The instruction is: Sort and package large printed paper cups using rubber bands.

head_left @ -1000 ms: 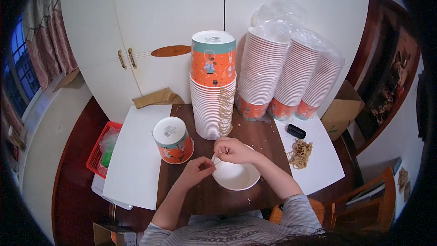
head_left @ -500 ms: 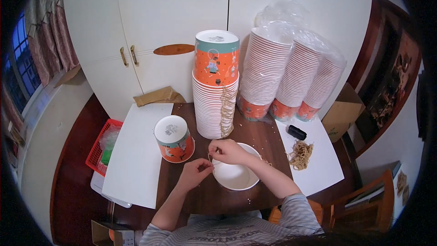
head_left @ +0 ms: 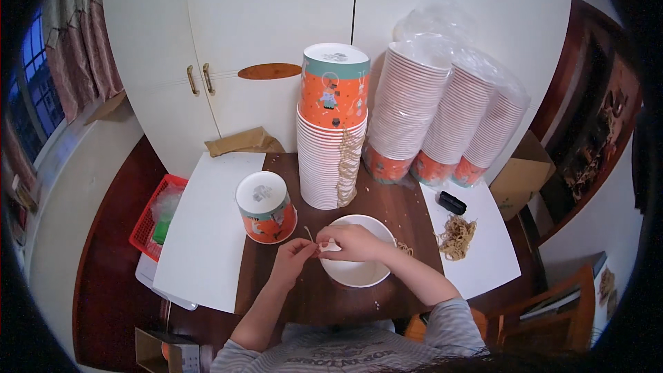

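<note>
An open paper bucket point(head_left: 359, 273), white inside, stands on the brown table in front of me. At its left rim my left hand point(head_left: 293, 258) pinches a thin tan cord point(head_left: 309, 233), whose end pokes up above the fingertips. My right hand point(head_left: 350, 243) reaches across the bucket's opening, its fingers closed at the same rim and meeting the left fingertips. What the right fingers grip is mostly hidden; it appears to be the cord too. Close to my left hand, an orange and green paper bucket point(head_left: 266, 208) rests upside down.
Behind the hands rises a tall stack of upturned buckets point(head_left: 319, 166) with cord loops down its side. Plastic-wrapped bucket stacks point(head_left: 409, 107) lean at the back right. A pile of tan cords point(head_left: 458, 237) and a black object point(head_left: 452, 202) lie on the right white panel.
My right hand has come down and turned over the bucket's left rim, closer to my left fingertips. The cord end now sticks up. The whole view has shifted slightly.
</note>
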